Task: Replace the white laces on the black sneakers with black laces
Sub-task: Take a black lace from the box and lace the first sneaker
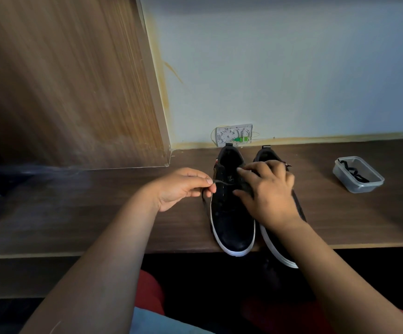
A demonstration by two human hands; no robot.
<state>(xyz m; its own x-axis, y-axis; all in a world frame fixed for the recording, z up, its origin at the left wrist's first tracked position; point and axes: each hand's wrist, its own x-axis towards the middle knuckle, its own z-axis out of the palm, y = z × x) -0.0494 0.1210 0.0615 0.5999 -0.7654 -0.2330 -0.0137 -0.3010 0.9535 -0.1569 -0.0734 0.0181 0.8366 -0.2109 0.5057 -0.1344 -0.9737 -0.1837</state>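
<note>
Left sneaker (232,213) sits on the wooden desk (99,213) just right of centre, toe at 6 o'clock hanging slightly past the near edge, heel at 12 toward the wall; long axis runs 12–6. A black lace (222,183) crosses its eyelet area. No white lace visible on it, so the old one looks removed and the black one is partly threaded; how many eyelets are done can't be told, dark on dark.

Left hand (183,189), at 9 o'clock of the shoe, pinches the lace end between thumb and forefinger and holds it out to the side. Right hand (270,191) lies over the tongue area with fingers curled at the eyelets; whether it grips lace or shoe can't be told.

Right sneaker (280,247) is touching at 3 o'clock, same 12–6 axis, mostly hidden by the right hand and forearm; lace state unseen. Judgement: first shoe mid-lacing, second likely left to do.

Further out at 2–3 o'clock, a clear plastic container (357,174) holds another black lace (355,171), unused. A white wall box (234,134) is at 12 behind the heels.
</note>
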